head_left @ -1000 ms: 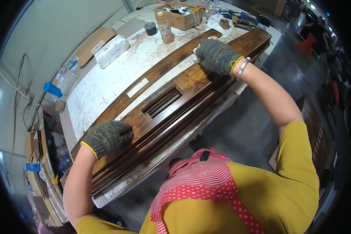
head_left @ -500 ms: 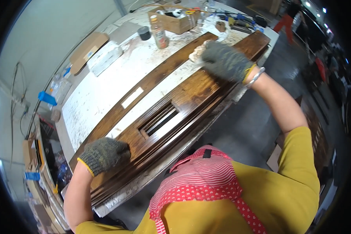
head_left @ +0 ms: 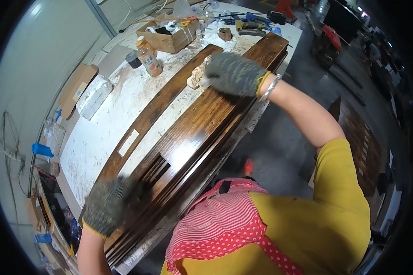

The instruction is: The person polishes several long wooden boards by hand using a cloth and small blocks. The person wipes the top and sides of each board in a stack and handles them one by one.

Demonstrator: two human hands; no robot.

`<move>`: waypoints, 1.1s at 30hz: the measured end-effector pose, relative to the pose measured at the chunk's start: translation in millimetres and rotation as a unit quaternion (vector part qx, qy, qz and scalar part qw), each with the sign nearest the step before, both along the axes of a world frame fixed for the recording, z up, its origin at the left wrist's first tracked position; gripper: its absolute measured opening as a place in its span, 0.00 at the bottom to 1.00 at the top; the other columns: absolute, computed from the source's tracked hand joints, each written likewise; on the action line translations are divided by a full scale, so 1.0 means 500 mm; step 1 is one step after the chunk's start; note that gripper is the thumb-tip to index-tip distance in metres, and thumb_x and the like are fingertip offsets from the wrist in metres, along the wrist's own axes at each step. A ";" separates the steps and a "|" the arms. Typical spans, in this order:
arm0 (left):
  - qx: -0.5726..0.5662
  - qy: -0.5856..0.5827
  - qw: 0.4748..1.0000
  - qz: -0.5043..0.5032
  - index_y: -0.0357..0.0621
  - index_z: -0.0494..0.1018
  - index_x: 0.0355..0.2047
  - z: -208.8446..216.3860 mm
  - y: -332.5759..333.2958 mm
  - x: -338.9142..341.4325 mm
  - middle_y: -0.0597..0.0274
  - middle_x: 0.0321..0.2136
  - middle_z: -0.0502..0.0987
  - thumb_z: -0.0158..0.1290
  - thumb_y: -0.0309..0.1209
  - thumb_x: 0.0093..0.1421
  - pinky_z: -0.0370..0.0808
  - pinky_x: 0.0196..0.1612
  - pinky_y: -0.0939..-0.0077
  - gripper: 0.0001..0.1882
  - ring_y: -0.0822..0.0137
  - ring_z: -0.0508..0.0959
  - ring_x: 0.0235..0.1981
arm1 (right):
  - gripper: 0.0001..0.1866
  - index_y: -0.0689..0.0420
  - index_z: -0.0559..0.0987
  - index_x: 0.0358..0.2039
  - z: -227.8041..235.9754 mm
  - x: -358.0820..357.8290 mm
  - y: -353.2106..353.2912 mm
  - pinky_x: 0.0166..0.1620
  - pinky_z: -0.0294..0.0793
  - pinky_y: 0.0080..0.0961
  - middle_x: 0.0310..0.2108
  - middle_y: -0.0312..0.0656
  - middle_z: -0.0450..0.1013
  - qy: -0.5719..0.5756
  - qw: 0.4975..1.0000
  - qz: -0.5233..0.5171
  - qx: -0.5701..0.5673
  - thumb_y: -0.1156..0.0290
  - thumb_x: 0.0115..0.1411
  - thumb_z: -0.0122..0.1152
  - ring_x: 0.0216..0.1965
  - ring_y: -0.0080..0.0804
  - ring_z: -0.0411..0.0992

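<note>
My right hand, in a dark knitted glove, is closed around a crumpled cream rag. It rests near the far end of the top brown wooden board, with the rag jutting over the board's back edge. My left hand, gloved alike, is over the near-left end of that board, beside its slot. Motion smears its fingers, so their grip does not show. The board is glossy, stained and lies on others. Behind it runs a separate narrow, curved wooden strip with a rectangular cutout.
On the stained white table stand an orange-capped bottle, a dark round container, a wooden box of odds and ends and a white block. Hand tools lie at the far end. A slatted wooden panel stands at right.
The view has shifted, so the table sits further left. My left hand has moved rightward along the board and now covers part of the slot. My right hand still holds the rag.
</note>
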State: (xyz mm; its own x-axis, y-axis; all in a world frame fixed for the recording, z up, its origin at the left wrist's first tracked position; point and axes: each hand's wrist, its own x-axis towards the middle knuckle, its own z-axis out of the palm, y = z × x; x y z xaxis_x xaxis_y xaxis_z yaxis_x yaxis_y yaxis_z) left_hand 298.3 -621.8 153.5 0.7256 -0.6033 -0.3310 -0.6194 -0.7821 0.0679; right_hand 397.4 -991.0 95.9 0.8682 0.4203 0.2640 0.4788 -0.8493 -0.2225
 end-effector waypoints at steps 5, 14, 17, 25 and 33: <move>-0.015 -0.020 0.997 -0.076 0.46 0.76 0.31 -0.065 -0.211 0.100 0.51 0.24 0.77 0.50 0.40 0.63 0.75 0.33 0.59 0.12 0.50 0.79 0.27 | 0.10 0.60 0.82 0.27 -0.015 0.029 0.011 0.43 0.75 0.40 0.29 0.55 0.77 -0.030 0.989 0.139 -0.032 0.69 0.51 0.55 0.35 0.50 0.76; 0.046 0.128 0.990 0.032 0.48 0.78 0.33 -0.051 -0.253 0.141 0.54 0.28 0.80 0.53 0.40 0.60 0.76 0.37 0.66 0.11 0.53 0.80 0.30 | 0.11 0.58 0.81 0.21 -0.057 0.102 -0.168 0.40 0.75 0.40 0.24 0.51 0.76 -0.188 0.970 0.155 -0.022 0.67 0.51 0.54 0.32 0.47 0.75; 0.065 0.154 0.984 0.053 0.49 0.79 0.36 -0.059 -0.254 0.150 0.55 0.30 0.81 0.53 0.38 0.61 0.76 0.39 0.67 0.10 0.56 0.81 0.32 | 0.12 0.58 0.80 0.20 -0.039 0.129 -0.222 0.41 0.74 0.40 0.25 0.50 0.76 -0.120 0.979 0.161 -0.040 0.66 0.53 0.54 0.31 0.47 0.75; 0.119 0.208 0.960 0.143 0.50 0.79 0.39 -0.055 -0.267 0.151 0.58 0.31 0.82 0.52 0.38 0.61 0.76 0.39 0.68 0.11 0.61 0.80 0.32 | 0.12 0.61 0.83 0.28 -0.013 0.263 -0.566 0.40 0.76 0.39 0.28 0.52 0.78 -0.090 0.962 -0.079 -0.244 0.66 0.51 0.56 0.35 0.48 0.78; 0.222 0.195 0.950 0.099 0.50 0.78 0.40 -0.028 -0.320 0.185 0.55 0.33 0.81 0.51 0.41 0.63 0.76 0.40 0.66 0.13 0.56 0.81 0.34 | 0.10 0.58 0.83 0.31 -0.021 0.282 -0.624 0.41 0.77 0.37 0.32 0.50 0.79 -0.122 0.952 -0.124 -0.253 0.69 0.54 0.55 0.38 0.46 0.78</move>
State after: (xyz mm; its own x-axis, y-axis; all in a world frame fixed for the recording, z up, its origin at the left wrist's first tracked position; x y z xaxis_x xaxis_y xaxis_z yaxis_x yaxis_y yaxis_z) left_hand 390.6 -781.8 139.3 0.5795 -0.2068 -0.7883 -0.4529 -0.8858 -0.1006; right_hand 538.3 -1303.0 85.4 0.8958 0.3379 0.2886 0.2355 -0.9117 0.3366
